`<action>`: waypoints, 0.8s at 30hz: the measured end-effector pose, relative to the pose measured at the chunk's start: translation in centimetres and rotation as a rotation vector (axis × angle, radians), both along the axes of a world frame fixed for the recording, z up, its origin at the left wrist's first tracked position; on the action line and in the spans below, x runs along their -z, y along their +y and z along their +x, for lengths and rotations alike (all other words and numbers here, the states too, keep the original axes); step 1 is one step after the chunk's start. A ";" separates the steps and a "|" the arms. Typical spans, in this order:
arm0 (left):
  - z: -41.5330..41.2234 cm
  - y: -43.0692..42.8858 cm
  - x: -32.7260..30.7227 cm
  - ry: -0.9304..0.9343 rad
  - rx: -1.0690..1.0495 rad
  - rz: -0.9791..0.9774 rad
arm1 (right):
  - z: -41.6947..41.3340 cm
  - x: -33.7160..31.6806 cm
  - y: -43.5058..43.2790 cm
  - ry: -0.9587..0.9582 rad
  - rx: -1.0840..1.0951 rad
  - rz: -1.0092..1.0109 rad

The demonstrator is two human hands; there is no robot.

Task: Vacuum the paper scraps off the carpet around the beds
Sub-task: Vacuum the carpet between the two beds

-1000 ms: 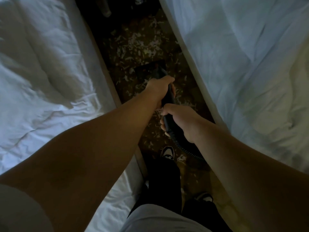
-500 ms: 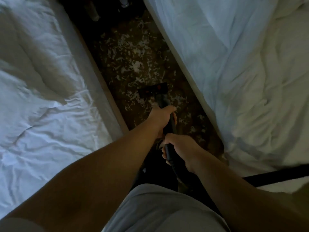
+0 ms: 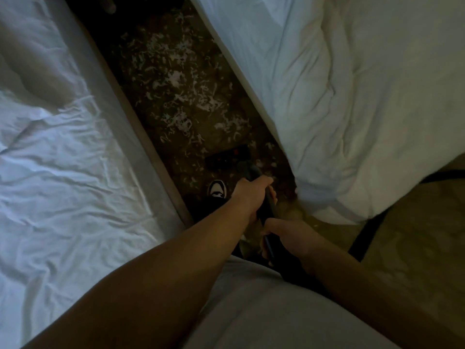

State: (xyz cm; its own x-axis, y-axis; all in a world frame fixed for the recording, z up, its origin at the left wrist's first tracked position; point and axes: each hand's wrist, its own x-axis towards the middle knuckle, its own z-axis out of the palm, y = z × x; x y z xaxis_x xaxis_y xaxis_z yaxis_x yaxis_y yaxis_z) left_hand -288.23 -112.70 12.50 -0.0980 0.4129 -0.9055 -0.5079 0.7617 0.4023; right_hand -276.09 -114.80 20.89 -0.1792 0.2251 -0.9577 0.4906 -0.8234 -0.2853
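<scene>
White paper scraps (image 3: 176,79) lie thick on the dark carpet (image 3: 161,107) in the narrow aisle between two beds. A black vacuum floor head (image 3: 227,157) sits on the carpet at the near end of the scraps. Its dark wand (image 3: 266,205) runs back toward me. My left hand (image 3: 249,195) grips the wand higher up, close to the head. My right hand (image 3: 286,235) grips it lower down, near my body. The wand between the hands is mostly hidden.
A bed with white sheets (image 3: 63,159) borders the aisle on the left, another white bed (image 3: 352,96) on the right. My shoe (image 3: 217,188) stands just behind the floor head. A black hose (image 3: 364,235) trails over the lighter carpet at right.
The floor head has been drawn back toward me along the aisle, leaving more scraps beyond it. I have stepped back, and the right bed's near corner now shows.
</scene>
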 end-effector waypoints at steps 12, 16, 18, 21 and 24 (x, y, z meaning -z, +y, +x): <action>5.6 -1.0 0.2 -0.109 -0.021 0.013 | 4.6 -1.4 -1.4 -0.116 0.034 -0.014; 2.7 1.1 0.7 -0.124 -0.045 0.005 | 1.7 -0.5 0.7 -0.120 0.021 -0.011; 0.4 2.8 1.0 -0.125 -0.054 0.001 | -0.6 -0.1 2.5 -0.112 -0.004 -0.004; -4.2 6.0 1.2 -0.107 -0.057 -0.012 | -4.8 0.6 5.9 -0.121 -0.057 0.010; -9.6 9.6 1.3 -0.061 -0.068 -0.017 | -9.7 1.3 9.6 -0.087 -0.067 -0.001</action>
